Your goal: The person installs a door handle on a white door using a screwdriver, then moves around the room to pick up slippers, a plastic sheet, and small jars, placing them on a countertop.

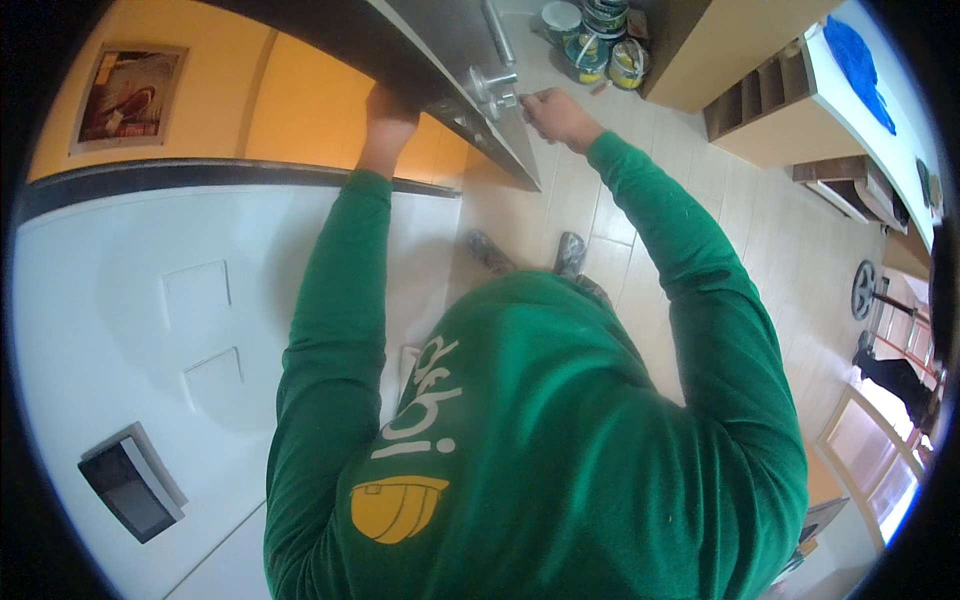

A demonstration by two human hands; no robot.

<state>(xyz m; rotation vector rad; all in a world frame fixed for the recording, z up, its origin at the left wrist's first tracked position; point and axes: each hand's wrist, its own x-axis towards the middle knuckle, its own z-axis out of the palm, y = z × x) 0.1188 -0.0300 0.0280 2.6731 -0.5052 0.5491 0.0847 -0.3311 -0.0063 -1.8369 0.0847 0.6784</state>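
In the head view, a dark-edged door panel [420, 60] slants across the top centre. Metal lock fittings [490, 85] and a long metal bar [497, 30] are on its grey face. My right hand [550, 117] is at the fittings, fingers closed around something small that I cannot make out. My left hand [390, 122] reaches up to the panel's dark edge, its fingers hidden behind it. Both forearms are in green sleeves, and my feet stand on the floor below.
Paint buckets [590, 55] stand beyond the panel, beside wooden cabinetry [760, 130] with a blue cloth [855, 70]. At left are a yellow wall [215, 100] and white surface [150, 230]. At right are a round black base [863, 290] and a person in dark clothes [895, 385] by a ladder.
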